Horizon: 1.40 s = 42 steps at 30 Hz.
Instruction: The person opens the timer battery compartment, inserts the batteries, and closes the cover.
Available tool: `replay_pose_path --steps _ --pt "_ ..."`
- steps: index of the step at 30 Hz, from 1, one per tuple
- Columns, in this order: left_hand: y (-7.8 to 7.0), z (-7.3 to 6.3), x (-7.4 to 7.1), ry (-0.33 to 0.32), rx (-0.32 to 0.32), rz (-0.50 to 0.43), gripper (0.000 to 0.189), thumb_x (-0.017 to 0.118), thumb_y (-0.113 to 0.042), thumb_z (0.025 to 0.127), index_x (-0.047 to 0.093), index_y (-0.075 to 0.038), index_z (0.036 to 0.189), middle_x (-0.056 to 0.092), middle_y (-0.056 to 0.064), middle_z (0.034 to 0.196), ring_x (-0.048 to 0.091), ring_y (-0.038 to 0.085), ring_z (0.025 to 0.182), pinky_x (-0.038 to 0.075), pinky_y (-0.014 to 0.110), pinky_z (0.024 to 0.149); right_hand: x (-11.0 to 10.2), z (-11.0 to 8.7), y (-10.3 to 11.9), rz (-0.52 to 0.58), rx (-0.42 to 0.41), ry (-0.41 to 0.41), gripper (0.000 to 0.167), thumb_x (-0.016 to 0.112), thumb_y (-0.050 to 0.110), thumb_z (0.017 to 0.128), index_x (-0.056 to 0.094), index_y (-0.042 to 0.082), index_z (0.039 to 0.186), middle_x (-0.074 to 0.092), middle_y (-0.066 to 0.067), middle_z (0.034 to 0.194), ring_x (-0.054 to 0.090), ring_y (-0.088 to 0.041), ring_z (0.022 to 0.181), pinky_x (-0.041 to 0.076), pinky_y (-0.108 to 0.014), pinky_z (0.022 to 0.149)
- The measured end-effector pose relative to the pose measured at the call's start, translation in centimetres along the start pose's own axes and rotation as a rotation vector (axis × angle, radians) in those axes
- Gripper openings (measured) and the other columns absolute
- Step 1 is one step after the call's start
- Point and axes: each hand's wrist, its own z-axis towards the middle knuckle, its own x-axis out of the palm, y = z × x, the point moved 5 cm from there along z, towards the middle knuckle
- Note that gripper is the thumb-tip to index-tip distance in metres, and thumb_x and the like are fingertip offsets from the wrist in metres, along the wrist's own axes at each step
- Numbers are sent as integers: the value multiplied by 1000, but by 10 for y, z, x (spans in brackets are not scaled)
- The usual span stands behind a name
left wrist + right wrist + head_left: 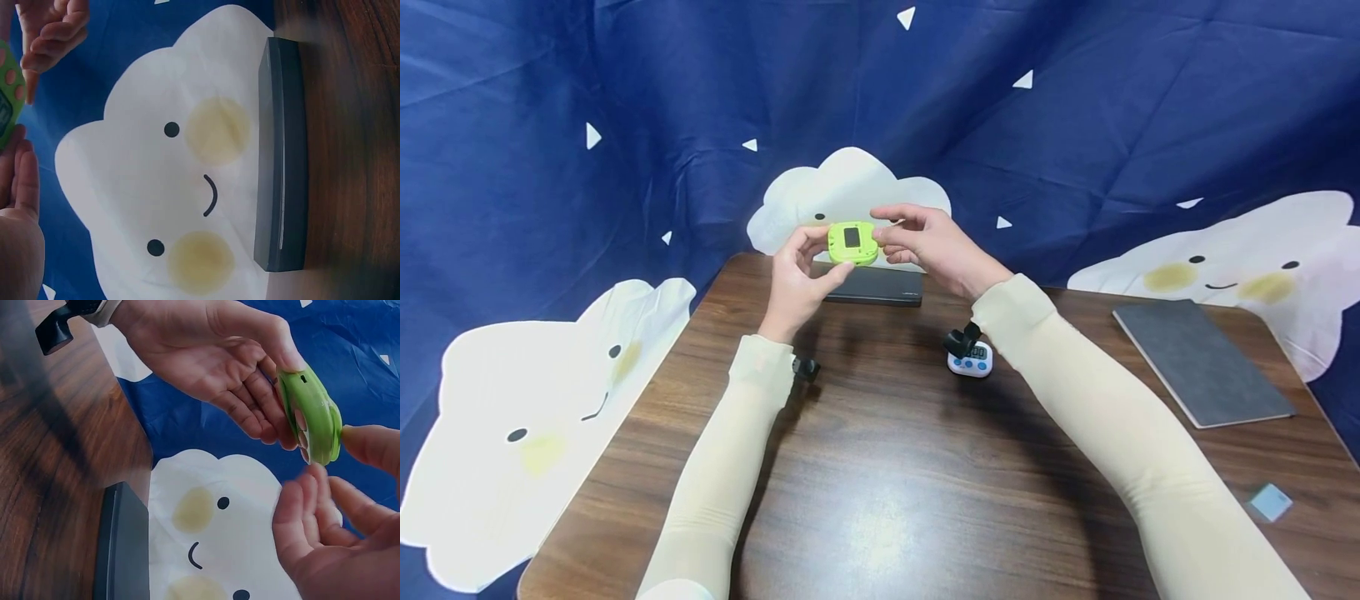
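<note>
A green kitchen timer [852,242] is held up above the far side of the table, its back with a dark rectangle turned toward me. My left hand [795,279] pinches its left side, thumb at the lower edge. My right hand [936,243] pinches its right edge, the forefinger raised off it. The left wrist view shows the round buttons and dark screen of the green timer [9,97] at the frame's edge. In the right wrist view the green timer [317,419] is seen edge-on between my left hand [212,362] and my right hand [337,531].
A dark flat box [880,286] lies at the table's far edge below my hands. A white timer [972,362] sits under my right wrist, partly covered by the wrist camera. A grey notebook [1202,362] and a small light-blue block [1271,502] lie at the right.
</note>
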Motion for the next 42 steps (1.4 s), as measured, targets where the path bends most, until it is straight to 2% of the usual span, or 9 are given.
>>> replay_pose_path --steps 4,8,14,24,32,36,42 --pt "-1 1 1 0 -3 -4 57 84 2 87 60 14 137 72 -4 131 72 7 120 56 23 112 -1 0 -1 65 68 -6 42 72 18 110 67 2 149 75 -8 123 73 -16 95 66 -22 84" --pt "-2 1 2 2 -7 0 58 84 2 87 60 13 138 72 -2 132 72 8 120 56 23 113 -1 -1 -1 73 91 -9 41 73 18 109 69 3 147 77 -6 116 73 -14 89 66 -22 80" --pt "-2 1 3 7 -10 16 59 85 1 87 60 13 139 71 0 134 71 9 121 56 23 113 -2 -1 0 69 103 -21 39 73 16 109 69 3 146 75 -8 118 72 -13 88 66 -22 79" --pt "-2 1 7 12 -13 1 59 84 3 86 59 14 138 70 -8 130 71 9 119 57 21 110 -3 -2 0 29 113 -38 38 71 16 109 68 4 145 75 -9 116 72 -16 91 66 -21 78" --pt "-3 0 8 15 -9 5 59 84 7 85 60 14 139 69 -6 131 71 8 118 56 22 111 -2 -3 2 16 131 -56 37 69 13 107 68 3 143 73 -10 118 70 -18 91 65 -20 75" --pt "-2 0 8 18 -3 18 59 85 9 84 61 13 138 69 -6 131 70 9 117 57 22 110 0 -4 5 -8 154 -71 38 67 13 107 67 4 144 71 -11 119 70 -17 87 64 -21 74" --pt "-1 0 8 20 0 41 57 87 9 84 63 12 136 70 -5 130 70 9 116 57 22 110 -1 -4 4 -8 206 -82 42 68 14 106 67 5 147 71 -11 123 71 -19 90 66 -24 79"
